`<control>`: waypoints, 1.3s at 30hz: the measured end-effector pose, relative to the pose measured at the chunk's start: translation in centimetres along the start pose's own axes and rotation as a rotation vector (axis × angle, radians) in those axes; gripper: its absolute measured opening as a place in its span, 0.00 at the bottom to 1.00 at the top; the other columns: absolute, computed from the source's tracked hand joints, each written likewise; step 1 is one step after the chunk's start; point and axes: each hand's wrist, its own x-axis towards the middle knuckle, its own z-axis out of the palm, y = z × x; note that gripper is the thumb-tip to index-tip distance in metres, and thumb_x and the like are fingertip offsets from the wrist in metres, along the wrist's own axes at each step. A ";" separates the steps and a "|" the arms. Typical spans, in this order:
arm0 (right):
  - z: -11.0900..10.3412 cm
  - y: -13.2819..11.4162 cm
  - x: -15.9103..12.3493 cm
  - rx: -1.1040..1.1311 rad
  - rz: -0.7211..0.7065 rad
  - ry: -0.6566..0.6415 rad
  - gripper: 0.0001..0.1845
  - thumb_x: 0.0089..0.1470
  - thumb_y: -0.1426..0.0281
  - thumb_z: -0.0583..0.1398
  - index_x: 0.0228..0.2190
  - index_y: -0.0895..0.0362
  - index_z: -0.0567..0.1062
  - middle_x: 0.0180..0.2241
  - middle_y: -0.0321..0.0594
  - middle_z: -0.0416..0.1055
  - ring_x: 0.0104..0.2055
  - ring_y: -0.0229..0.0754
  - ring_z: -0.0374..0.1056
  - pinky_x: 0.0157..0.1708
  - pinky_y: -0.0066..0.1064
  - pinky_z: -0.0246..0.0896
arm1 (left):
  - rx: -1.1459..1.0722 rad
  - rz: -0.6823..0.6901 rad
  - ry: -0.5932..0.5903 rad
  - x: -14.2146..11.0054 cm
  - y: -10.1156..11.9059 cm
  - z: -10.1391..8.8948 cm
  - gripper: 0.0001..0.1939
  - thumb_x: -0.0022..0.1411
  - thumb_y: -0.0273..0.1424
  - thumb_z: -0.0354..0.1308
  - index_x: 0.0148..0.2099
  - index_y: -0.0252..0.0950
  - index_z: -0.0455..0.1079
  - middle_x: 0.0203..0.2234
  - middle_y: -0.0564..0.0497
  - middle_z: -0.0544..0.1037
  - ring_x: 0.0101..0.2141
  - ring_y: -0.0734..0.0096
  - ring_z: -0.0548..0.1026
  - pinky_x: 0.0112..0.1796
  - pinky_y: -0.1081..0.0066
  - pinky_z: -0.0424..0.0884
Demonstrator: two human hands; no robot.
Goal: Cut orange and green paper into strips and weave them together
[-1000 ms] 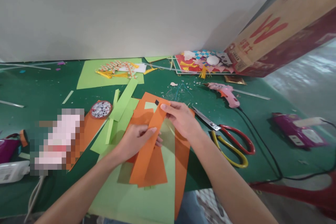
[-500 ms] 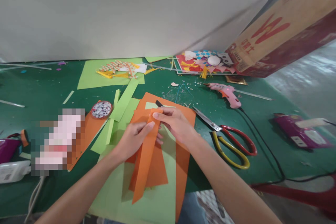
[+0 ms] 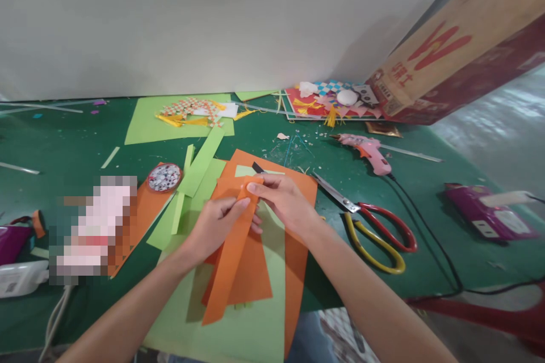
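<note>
I see a long orange paper strip (image 3: 230, 264), smooth, matte, straight-edged; the left hand (image 3: 213, 229) and right hand (image 3: 283, 201) both pinch it above a flat pale-green paper sheet (image 3: 251, 334)

A glue gun (image 3: 369, 153) is lying beyond scissors (image 3: 349, 205); a bag (image 3: 460, 51) is standing behind it; a bottle (image 3: 21, 279) is lying far left.
</note>
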 end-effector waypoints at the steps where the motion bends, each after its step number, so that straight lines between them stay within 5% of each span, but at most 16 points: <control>1: 0.0 0.0 0.0 -0.003 -0.004 -0.002 0.11 0.47 0.65 0.63 0.20 0.57 0.71 0.15 0.31 0.64 0.13 0.33 0.60 0.14 0.28 0.56 | 0.010 -0.002 0.003 0.0 0.0 0.0 0.19 0.64 0.38 0.48 0.27 0.33 0.71 0.23 0.49 0.80 0.28 0.66 0.79 0.35 0.69 0.74; 28: 0.8 -0.1 -0.2 -0.016 0.041 0.115 0.14 0.45 0.61 0.63 0.18 0.55 0.68 0.12 0.30 0.60 0.11 0.34 0.56 0.11 0.30 0.53 | 0.127 0.107 0.034 -0.1 -0.2 -0.1 0.20 0.65 0.36 0.46 0.25 0.35 0.70 0.23 0.51 0.80 0.28 0.68 0.79 0.34 0.71 0.72; 34: 0.0 -0.4 0.2 -0.214 -0.049 0.266 0.17 0.39 0.59 0.65 0.14 0.56 0.67 0.16 0.32 0.59 0.22 0.33 0.56 0.23 0.29 0.53 | 0.121 0.113 0.070 -0.3 -0.2 -0.2 0.20 0.65 0.37 0.46 0.26 0.35 0.70 0.24 0.49 0.81 0.29 0.67 0.79 0.36 0.70 0.72; 39: 0.1 -0.8 0.0 -0.390 -0.128 0.330 0.15 0.43 0.61 0.62 0.15 0.56 0.68 0.17 0.32 0.58 0.22 0.34 0.53 0.24 0.30 0.49 | 0.127 0.110 0.064 -0.2 -0.1 -0.2 0.21 0.65 0.39 0.47 0.25 0.35 0.69 0.24 0.49 0.81 0.29 0.66 0.79 0.37 0.70 0.72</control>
